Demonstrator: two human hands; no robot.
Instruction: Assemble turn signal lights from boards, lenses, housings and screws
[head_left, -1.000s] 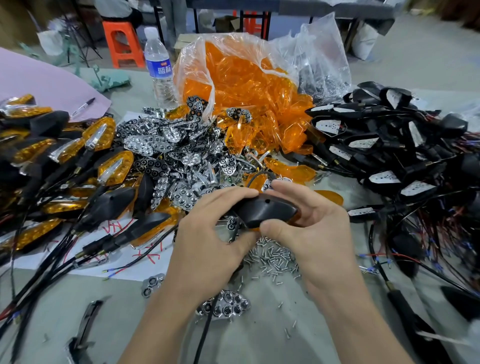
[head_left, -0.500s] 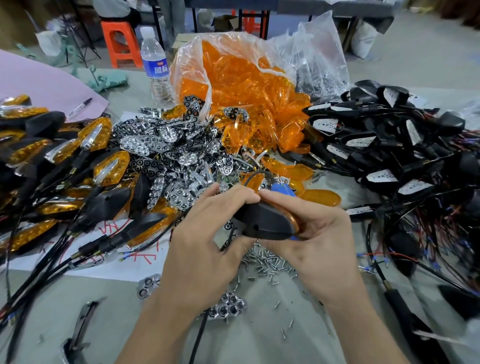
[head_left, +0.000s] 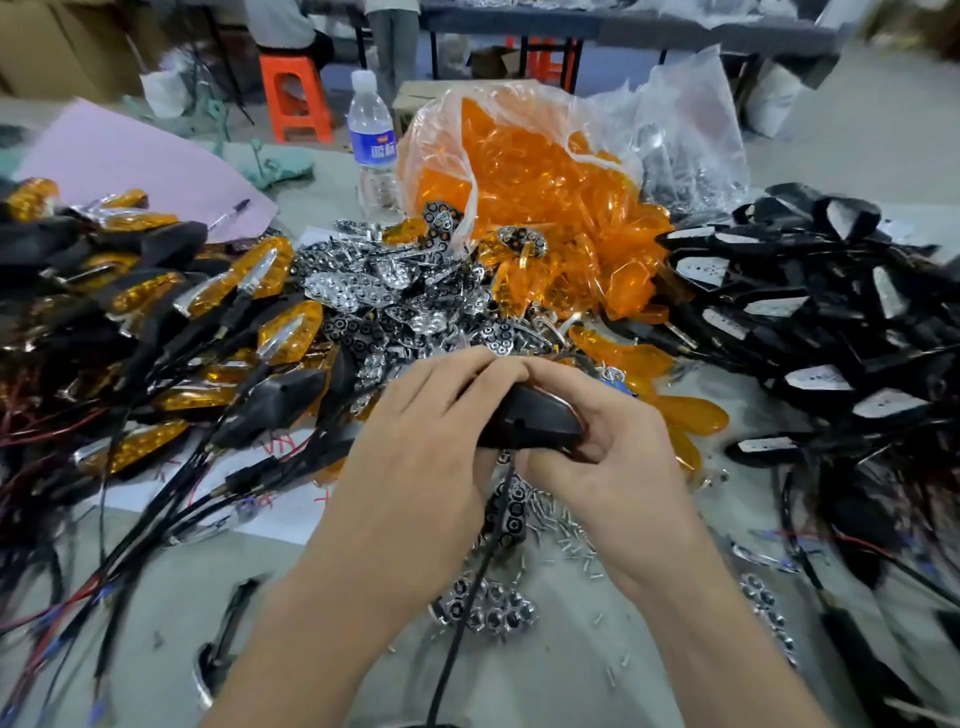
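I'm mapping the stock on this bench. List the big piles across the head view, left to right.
Left to right: finished lights → shiny reflectors → bag of orange lenses → black housings.

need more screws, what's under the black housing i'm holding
Below the black housing, gripped by the left hand and right hand, loose silver screws lie on the table beside a reflector board. Its cable hangs down. The hands cover the housing's underside.
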